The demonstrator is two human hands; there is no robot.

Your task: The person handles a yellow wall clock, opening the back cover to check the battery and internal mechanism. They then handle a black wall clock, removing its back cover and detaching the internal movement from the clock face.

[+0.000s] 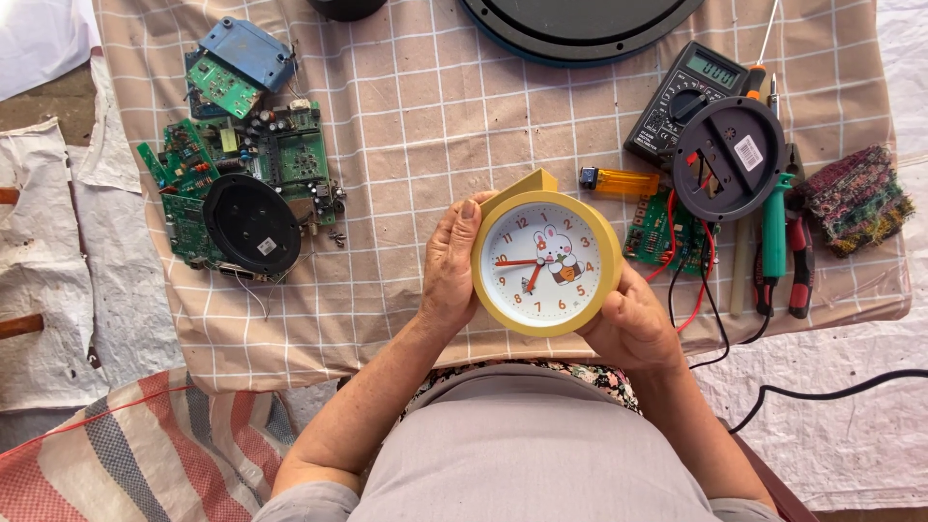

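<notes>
Hands, left (447, 271) and right (633, 329), clamped on yellow clock (546, 261) at frame centre, dial facing up, pointed corner toward upper frame, bare checked cloth (406, 126) above.

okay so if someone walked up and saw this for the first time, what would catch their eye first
Most likely the yellow clock with a cartoon rabbit on its white dial, held at centre between the left hand and right hand. Next, the heap of green circuit boards at upper left on the checked cloth.

We see one yellow round clock (544, 261), white dial with cartoon rabbit, orange numerals and hands, face up, raised above the checked cloth (416, 126), just below the orange lighter (622, 181).
</notes>
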